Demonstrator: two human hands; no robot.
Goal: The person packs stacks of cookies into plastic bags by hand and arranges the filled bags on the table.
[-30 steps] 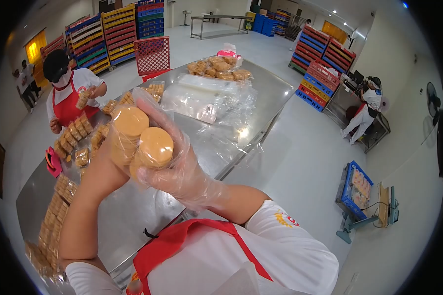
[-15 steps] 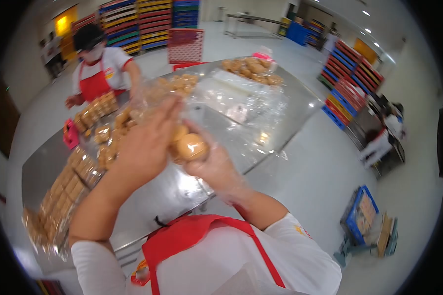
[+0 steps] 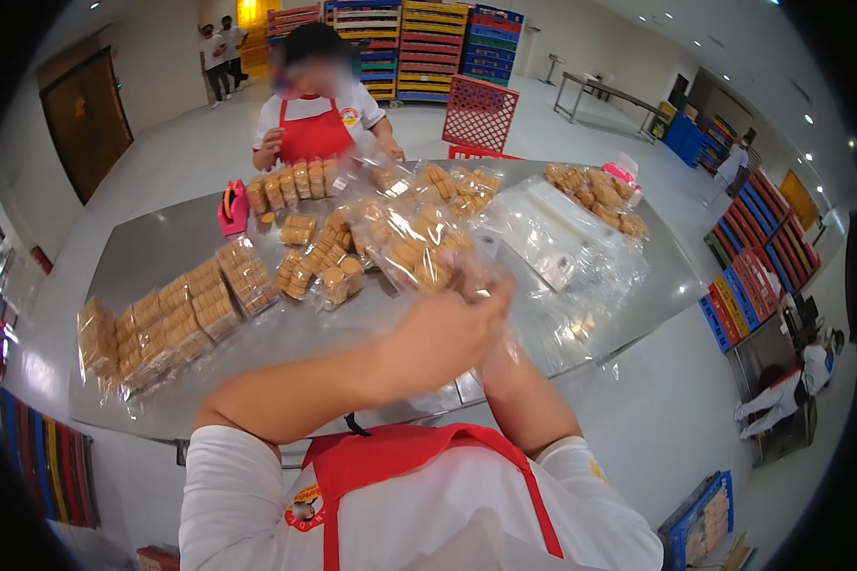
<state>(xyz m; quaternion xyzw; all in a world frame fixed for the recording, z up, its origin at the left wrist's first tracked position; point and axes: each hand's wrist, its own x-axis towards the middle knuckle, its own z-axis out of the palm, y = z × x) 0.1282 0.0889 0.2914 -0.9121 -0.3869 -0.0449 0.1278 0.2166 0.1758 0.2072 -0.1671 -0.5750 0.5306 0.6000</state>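
My left hand (image 3: 452, 328) reaches across from the left, its fingers curled in against my right hand (image 3: 486, 284). What the left fingers pinch is hidden and blurred. My right hand, with clear plastic about it, is closed at the near end of a transparent bag of round golden cookies (image 3: 414, 249). The bag lies tilted just beyond both hands, over other packs. Left of it are smaller packs of cookies (image 3: 328, 247) and a loose pack standing on end (image 3: 341, 284). To the right, flat clear plastic bags (image 3: 543, 233) lie spread over the steel table (image 3: 257, 357).
Rows of packed cookies (image 3: 176, 309) stand at the left. A pink tape dispenser (image 3: 232, 209) sits near the far left edge. Across the table a co-worker (image 3: 319, 124) in a red apron stands by more packs. A cookie heap (image 3: 595, 195) lies far right. Stacked crates (image 3: 433, 48) stand behind.
My view has swung left. The round cookies that showed in my right hand are no longer visible there. My hands have come together lower, at the near end of the cookie bag.
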